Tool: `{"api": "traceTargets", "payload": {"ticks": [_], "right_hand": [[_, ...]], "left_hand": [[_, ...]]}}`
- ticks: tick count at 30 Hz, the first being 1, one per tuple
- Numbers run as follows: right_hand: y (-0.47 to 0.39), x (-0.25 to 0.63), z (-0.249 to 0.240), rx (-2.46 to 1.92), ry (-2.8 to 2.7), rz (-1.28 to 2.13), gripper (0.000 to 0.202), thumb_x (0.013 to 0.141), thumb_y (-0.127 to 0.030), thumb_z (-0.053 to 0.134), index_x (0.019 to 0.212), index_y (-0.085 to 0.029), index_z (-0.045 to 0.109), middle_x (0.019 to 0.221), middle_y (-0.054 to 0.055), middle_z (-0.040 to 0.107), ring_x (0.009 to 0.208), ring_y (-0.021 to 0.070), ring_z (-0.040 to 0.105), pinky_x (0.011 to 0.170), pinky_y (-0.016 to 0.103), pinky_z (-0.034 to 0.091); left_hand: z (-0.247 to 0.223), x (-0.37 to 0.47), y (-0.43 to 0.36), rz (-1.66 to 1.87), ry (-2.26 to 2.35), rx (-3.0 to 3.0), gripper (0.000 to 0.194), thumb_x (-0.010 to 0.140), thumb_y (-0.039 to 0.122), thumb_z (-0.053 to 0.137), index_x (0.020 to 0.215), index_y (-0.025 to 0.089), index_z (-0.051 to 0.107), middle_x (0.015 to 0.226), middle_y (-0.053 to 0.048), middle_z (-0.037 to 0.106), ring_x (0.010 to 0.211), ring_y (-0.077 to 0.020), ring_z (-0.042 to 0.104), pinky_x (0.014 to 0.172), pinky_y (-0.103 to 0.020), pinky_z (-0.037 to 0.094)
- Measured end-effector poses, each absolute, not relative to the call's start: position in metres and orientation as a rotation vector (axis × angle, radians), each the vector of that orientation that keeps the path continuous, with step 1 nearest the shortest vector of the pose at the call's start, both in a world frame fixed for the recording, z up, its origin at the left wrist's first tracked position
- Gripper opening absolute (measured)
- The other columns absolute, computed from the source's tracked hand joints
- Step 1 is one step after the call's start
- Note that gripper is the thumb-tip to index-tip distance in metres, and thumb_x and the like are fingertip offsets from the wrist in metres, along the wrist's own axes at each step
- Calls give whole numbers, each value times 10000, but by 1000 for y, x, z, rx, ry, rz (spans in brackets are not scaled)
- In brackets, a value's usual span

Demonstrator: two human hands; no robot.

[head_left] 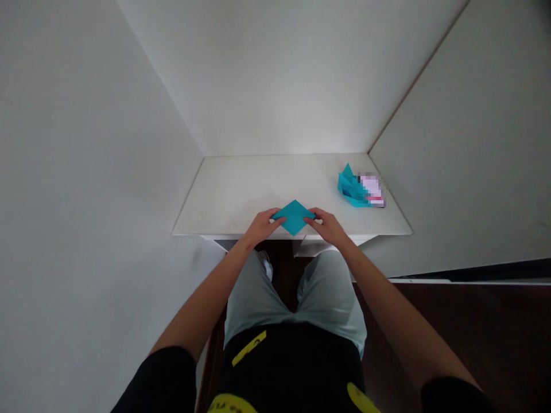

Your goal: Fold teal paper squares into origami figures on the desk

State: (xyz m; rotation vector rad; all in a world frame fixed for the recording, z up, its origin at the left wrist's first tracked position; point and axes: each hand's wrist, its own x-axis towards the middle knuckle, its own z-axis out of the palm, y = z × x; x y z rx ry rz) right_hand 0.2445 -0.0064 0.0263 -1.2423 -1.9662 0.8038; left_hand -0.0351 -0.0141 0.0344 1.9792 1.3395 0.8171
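The blue paper diamond (294,217) is at the near edge of the bench (267,178), about midway along it, held out flat between the two hands. The left hand (262,225) pinches its left corner and the right hand (327,225) pinches its right corner, each with the thumb lying over the face and the fingers mostly out of sight behind. Both grips are narrow, closed on the paper; whether the paper rests on the bench or hangs just above it, I cannot tell

To handle this step well, I would grip the two side corners evenly, at the same height, so the layers lie square and the far and near points line up. Light thumb pressure should do, since thin paper probably creases where it is squeezed hard. Any fold is likely to come out crisper if pressed against the bench from the middle outward, with the edges matched first

Counting what shows: two hands, one paper diamond between them, and one other folded blue paper piece (350,188), with a raised point, towards the right end of the bench. One blurred-out pale item (372,188) sits right against that piece, too masked to name. There is one bench, and one shoe (267,265) visible below it
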Motion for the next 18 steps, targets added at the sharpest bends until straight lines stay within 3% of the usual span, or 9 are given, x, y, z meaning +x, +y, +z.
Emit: {"api": "traceTargets", "payload": {"ticks": [3, 8, 13, 18], "right_hand": [[12, 241, 19, -1255, -2007, 789, 290, 997, -461, 643, 1150, -259, 784, 961, 34, 816, 862, 244, 738, 842, 407, 605], [19, 239, 5, -1275, -2171, 558, 214, 962, -291, 660, 1108, -260, 812, 1093, 83, 803, 1041, 279, 731, 984, 460, 567], [8, 241, 6, -1305, -2288, 355, 226, 1018, -277, 621, 1154, -273, 801, 1193, 96, 793, 1121, 314, 701, 989, 489, 531], [-1, 235, 8, -1323, -2322, 301, 362, 1055, -317, 572, 1388, -260, 701, 1371, 125, 743, 1236, 343, 661, 1017, 519, 506]], "left_hand": [[23, -43, -5, 754, 1427, 2011, 218, 999, 324, 682, 1144, 258, 830, 1069, -11, 847, 961, -220, 770, 916, -345, 611], [3, -41, -5, 813, 1514, 2120, 242, 994, 241, 703, 1193, 269, 840, 1129, -58, 821, 1040, -229, 748, 979, -383, 581], [-3, -37, -17, 841, 1565, 2260, 250, 1020, 194, 668, 1185, 270, 839, 1161, -78, 803, 1120, -253, 706, 1020, -437, 540], [0, -33, -19, 809, 1570, 2300, 284, 1026, 178, 641, 1242, 260, 807, 1214, -83, 796, 1148, -271, 691, 1019, -450, 524]]}}
